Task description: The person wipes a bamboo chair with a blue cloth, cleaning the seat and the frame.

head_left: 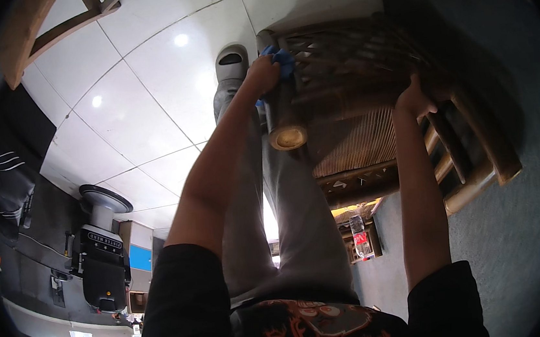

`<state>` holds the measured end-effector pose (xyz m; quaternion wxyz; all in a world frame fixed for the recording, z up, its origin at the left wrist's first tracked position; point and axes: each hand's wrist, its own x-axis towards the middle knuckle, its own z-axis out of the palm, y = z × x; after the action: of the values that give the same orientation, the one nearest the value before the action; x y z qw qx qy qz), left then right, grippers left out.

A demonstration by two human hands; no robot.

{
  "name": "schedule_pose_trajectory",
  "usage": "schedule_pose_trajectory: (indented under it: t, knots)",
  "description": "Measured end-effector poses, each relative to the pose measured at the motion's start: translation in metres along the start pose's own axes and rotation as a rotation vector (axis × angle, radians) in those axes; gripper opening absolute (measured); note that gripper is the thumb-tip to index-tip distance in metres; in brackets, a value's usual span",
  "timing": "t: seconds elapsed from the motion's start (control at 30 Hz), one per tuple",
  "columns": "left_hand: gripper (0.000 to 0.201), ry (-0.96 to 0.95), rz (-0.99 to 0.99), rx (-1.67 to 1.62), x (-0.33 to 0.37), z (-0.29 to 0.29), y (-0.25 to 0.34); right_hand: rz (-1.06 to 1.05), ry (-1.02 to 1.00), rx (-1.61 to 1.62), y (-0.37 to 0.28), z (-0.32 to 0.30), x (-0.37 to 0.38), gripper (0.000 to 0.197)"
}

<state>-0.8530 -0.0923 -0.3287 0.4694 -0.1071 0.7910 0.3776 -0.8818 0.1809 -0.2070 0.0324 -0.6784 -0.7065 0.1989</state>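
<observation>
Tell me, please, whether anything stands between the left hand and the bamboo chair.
Only the blue cloth, bunched in the left hand at a thick pole of the bamboo chair; nothing else visible stands between. I cannot tell whether the hand also touches the pole directly.

Landmark: black swivel chair [105, 265] with round pedestal base. White tile floor [157, 82] spreads above and right of it, dark grout lines, two bright round light reflections [181, 40] and a hazier glare patch farther right. Cabinet [137, 236] with blue panel just right of chair. Black padded seat [12, 161] above left of it, partly cut by lens rim. Wooden frame [23, 39] above that, well apart from chair. Pale curved ledge [70, 318] below chair, small lights near it. Grey wall [523, 163] far right of chair, shadowed higher up.
</observation>
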Motion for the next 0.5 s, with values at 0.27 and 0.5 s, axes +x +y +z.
schedule_pose_trajectory:
  t: [0.27,0.5]
  knots:
    - [0.035,-0.128,0.015,0.182,0.085,0.018,-0.023,-0.12,-0.02,0.175,0.004,0.003,0.005,0.071]
    - [0.037,-0.193,0.091,0.244,0.119,0.017,-0.054,-0.062,-0.147,0.375,0.004,-0.004,-0.006,0.062]
